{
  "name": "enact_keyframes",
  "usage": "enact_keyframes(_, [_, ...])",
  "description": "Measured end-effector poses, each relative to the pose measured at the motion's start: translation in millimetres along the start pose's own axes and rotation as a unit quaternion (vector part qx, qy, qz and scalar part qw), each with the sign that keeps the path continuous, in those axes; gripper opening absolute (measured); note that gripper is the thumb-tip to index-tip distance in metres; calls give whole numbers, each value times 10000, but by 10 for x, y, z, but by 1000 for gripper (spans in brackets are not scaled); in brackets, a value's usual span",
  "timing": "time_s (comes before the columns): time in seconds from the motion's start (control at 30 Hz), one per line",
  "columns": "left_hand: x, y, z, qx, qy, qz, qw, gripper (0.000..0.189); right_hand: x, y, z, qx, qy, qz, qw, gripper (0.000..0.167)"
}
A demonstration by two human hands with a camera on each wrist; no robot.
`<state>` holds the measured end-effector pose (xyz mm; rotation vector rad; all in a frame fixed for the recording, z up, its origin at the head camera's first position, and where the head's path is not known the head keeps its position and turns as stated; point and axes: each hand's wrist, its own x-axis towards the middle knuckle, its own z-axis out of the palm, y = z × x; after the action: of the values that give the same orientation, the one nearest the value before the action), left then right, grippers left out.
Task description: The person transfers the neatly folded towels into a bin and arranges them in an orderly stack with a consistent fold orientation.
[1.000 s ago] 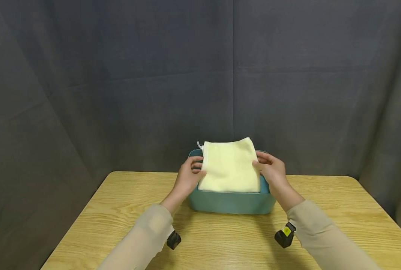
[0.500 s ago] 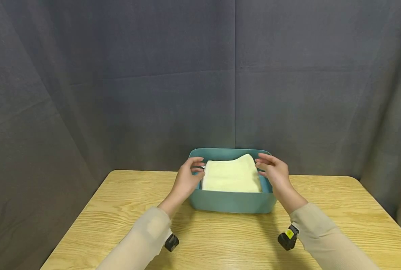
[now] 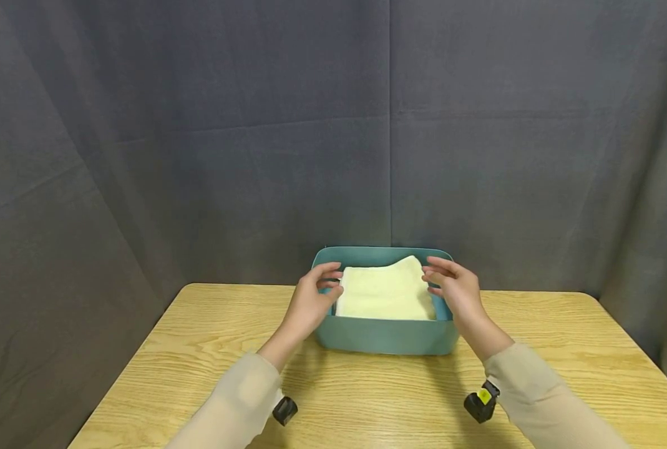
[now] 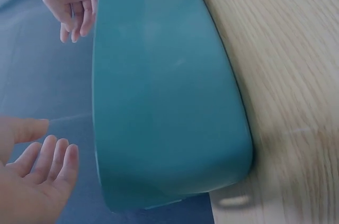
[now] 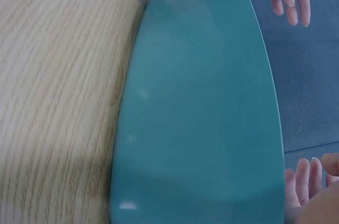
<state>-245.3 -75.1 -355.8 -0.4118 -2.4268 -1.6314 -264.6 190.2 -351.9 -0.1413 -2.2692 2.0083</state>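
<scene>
A folded pale yellow towel (image 3: 386, 293) lies inside a teal plastic bin (image 3: 386, 337), its far right corner turned up. Over the bin's left end hovers my left hand (image 3: 309, 300), fingers loosely bent beside the towel's left edge, holding nothing. My right hand (image 3: 461, 294) is at the opposite end with fingers spread near the towel's right edge, also holding nothing. Both wrist views show the bin's outer wall (image 4: 164, 86) with the hands above its rim; the towel is hidden there. In the right wrist view the bin partly covers my right hand (image 5: 307, 184).
The bin stands near the back of a light wood table (image 3: 367, 399). Behind it hangs a dark grey curtain (image 3: 288, 162), which continues along both sides. Black wrist cameras hang under the left sleeve (image 3: 243, 390) and the right sleeve (image 3: 541, 386).
The towel, earlier held upright between both hands, has dropped down into the bin. Both hands have let go of it and stay over the bin's ends, barely moving in the last half second.
</scene>
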Motion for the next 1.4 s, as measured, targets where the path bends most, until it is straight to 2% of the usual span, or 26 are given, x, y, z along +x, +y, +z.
enact_keyframes(0.3, [-107,39,-4,-229,-27,40,9997,42,-139,-5,3,-17,-47,-432,9991,39])
enact_keyframes(0.53, [-220,76,-59,-379,30,110,9992,43,-303,36,-12,344,-31,-907,9953,37])
enact_keyframes(0.7, [-312,98,-98,-327,54,250,9991,43,-412,59,-70,593,-210,-1250,9902,33])
enact_keyframes(0.83, [-404,114,-134,-311,36,265,9992,43,-496,70,-138,644,-373,-1308,9886,30])
enact_keyframes(1.03, [-526,116,-244,-454,53,182,9988,42,-600,77,-240,280,-607,-1253,9899,32])
enact_keyframes(1.2, [-614,104,-346,-470,160,113,9987,41,-657,91,-306,-128,-732,-1432,9869,32])
enact_keyframes(1.33, [-695,72,-394,-252,248,101,9993,40,-717,102,-342,-365,-784,-1653,9824,32])
enact_keyframes(1.4, [-735,50,-415,2,317,101,9994,39,-759,106,-371,-524,-811,-1735,9801,32])
